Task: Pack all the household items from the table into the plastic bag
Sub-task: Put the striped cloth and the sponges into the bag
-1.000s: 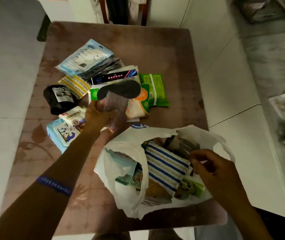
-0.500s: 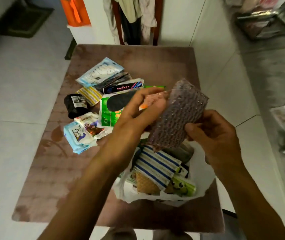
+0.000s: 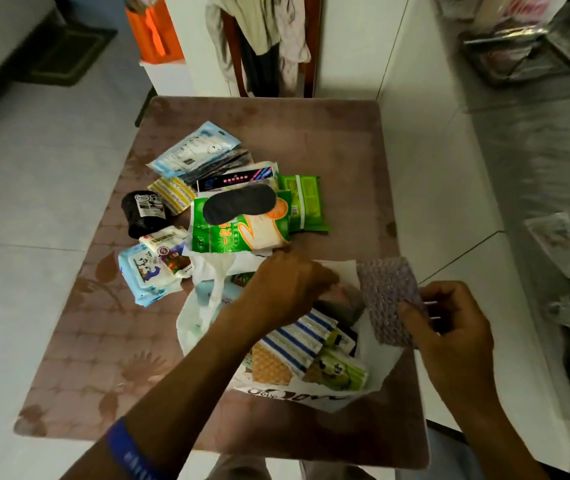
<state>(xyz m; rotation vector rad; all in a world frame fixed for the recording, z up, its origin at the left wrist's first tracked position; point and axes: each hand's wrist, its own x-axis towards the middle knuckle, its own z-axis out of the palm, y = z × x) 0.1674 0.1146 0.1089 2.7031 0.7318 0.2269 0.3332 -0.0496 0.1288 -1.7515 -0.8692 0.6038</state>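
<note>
A white plastic bag (image 3: pixel 197 318) lies open on the near right of the brown table (image 3: pixel 339 150). It holds a blue-striped pack (image 3: pixel 299 336), a green pack (image 3: pixel 344 370) and a waffle-patterned item (image 3: pixel 269 365). My right hand (image 3: pixel 449 330) pinches a purple knitted scrubber (image 3: pixel 385 296) above the bag's right rim. My left hand (image 3: pixel 287 289) reaches across the bag mouth, its fingers curled on the far rim. Beyond the bag lie a green glove pack (image 3: pixel 242 237) under a black eye mask (image 3: pixel 238 203), another green pack (image 3: pixel 306 202), a black roll (image 3: pixel 139 213), a blue tissue pack (image 3: pixel 145 273) and a light blue pouch (image 3: pixel 193 150).
A yellow striped pack (image 3: pixel 172 192) and a dark pack with pink dots (image 3: pixel 238 174) lie in the pile. A chair draped with clothes (image 3: pixel 262 39) stands at the table's far edge. Clutter (image 3: pixel 567 251) covers the floor to the right.
The scrubber passed from my left hand to my right, which moved it right and down to the bag's rim. My left hand dropped to the bag mouth.
</note>
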